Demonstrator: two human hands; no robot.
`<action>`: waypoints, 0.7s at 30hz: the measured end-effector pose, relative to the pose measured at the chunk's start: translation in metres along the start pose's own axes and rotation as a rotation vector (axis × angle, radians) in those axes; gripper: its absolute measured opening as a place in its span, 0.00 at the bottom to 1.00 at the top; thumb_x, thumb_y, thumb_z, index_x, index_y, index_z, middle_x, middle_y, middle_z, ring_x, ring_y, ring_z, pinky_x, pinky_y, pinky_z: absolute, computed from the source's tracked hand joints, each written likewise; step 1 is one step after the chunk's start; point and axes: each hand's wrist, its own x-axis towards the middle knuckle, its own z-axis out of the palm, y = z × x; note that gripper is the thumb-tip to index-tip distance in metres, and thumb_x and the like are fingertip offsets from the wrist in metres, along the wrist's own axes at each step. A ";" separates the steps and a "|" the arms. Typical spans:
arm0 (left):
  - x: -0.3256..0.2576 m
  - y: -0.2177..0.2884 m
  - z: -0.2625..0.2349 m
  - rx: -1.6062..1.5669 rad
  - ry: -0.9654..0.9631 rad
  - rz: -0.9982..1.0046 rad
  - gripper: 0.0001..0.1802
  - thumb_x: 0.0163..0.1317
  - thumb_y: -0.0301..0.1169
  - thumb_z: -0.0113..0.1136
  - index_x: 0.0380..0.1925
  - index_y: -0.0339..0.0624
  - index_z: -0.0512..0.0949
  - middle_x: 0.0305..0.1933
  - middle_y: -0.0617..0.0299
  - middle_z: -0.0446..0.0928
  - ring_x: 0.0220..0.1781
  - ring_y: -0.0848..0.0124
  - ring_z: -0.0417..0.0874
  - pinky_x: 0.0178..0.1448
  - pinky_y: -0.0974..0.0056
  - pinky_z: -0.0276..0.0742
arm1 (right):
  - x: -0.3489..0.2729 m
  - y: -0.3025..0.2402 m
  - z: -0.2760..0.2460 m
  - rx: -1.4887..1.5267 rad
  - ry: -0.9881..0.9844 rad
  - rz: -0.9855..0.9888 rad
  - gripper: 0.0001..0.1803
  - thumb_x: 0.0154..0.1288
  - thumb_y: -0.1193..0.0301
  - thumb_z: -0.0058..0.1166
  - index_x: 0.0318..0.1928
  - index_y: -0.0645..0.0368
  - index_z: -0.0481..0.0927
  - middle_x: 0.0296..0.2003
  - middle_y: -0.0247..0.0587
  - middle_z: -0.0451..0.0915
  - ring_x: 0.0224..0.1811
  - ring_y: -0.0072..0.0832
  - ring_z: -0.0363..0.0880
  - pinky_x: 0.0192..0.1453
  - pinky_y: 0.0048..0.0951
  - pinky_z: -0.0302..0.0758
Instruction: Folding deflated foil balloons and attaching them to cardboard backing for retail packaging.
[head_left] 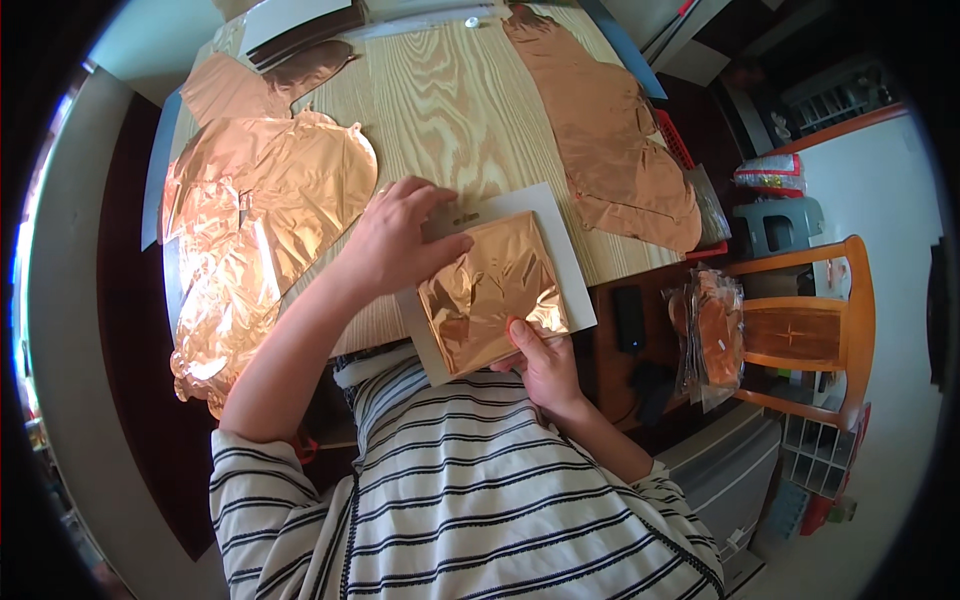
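A copper-coloured foil balloon [492, 290], folded into a flat rectangle, lies on a pale grey card [545, 215] with a small slot near its top. The card tilts over the table's near edge, close to my body. My right hand [548, 372] grips foil and card together at the lower right, thumb on top and fingers mostly hidden beneath. At the upper left corner, my left hand [408, 235] rests with its fingers apart and its thumb touching the foil's edge.
Unfolded copper foil balloons, one group [270, 190] at left and another [610, 140] at right, lie on the wood-grain table [430, 90]. A stack of cards [300, 30] sits at the far left. Clear-bagged foil pieces [712, 335] hang by a wooden chair [800, 335].
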 end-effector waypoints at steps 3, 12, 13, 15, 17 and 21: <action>0.021 0.003 -0.015 -0.203 -0.225 -0.151 0.27 0.59 0.44 0.73 0.50 0.33 0.82 0.40 0.53 0.82 0.35 0.67 0.85 0.42 0.62 0.81 | -0.005 -0.011 0.004 -0.023 -0.022 -0.004 0.16 0.78 0.64 0.55 0.50 0.66 0.82 0.39 0.39 0.85 0.34 0.23 0.86 0.33 0.25 0.86; 0.030 0.000 -0.032 -0.553 -0.477 -0.323 0.11 0.67 0.33 0.70 0.40 0.37 0.81 0.27 0.72 0.79 0.24 0.85 0.74 0.27 0.74 0.67 | 0.003 -0.016 -0.004 -0.083 -0.073 -0.206 0.10 0.74 0.69 0.60 0.48 0.63 0.82 0.38 0.31 0.81 0.35 0.19 0.81 0.36 0.23 0.82; 0.029 -0.002 -0.030 -0.579 -0.466 -0.324 0.11 0.66 0.33 0.70 0.40 0.36 0.82 0.28 0.71 0.80 0.26 0.84 0.75 0.29 0.73 0.70 | -0.001 -0.017 -0.004 -0.032 -0.053 -0.113 0.10 0.74 0.69 0.60 0.48 0.63 0.81 0.37 0.30 0.80 0.35 0.18 0.79 0.38 0.22 0.81; 0.028 -0.005 -0.029 -0.621 -0.428 -0.324 0.12 0.65 0.33 0.71 0.40 0.35 0.84 0.30 0.69 0.82 0.31 0.82 0.78 0.35 0.71 0.74 | -0.002 -0.034 0.010 0.067 -0.030 0.067 0.11 0.75 0.67 0.60 0.48 0.63 0.81 0.36 0.29 0.79 0.35 0.17 0.76 0.42 0.21 0.77; 0.028 -0.007 -0.030 -0.652 -0.410 -0.317 0.11 0.65 0.32 0.71 0.40 0.35 0.84 0.31 0.69 0.83 0.33 0.83 0.78 0.37 0.71 0.76 | 0.007 -0.031 0.004 0.021 -0.120 -0.047 0.10 0.74 0.67 0.60 0.41 0.61 0.79 0.34 0.30 0.78 0.32 0.17 0.74 0.40 0.20 0.72; 0.055 -0.009 -0.040 -0.540 -0.424 -0.251 0.15 0.66 0.36 0.71 0.43 0.35 0.85 0.34 0.67 0.84 0.36 0.80 0.80 0.43 0.69 0.77 | 0.023 -0.048 0.011 -0.065 0.006 -0.154 0.05 0.72 0.73 0.62 0.39 0.60 0.81 0.32 0.27 0.78 0.33 0.16 0.75 0.40 0.22 0.72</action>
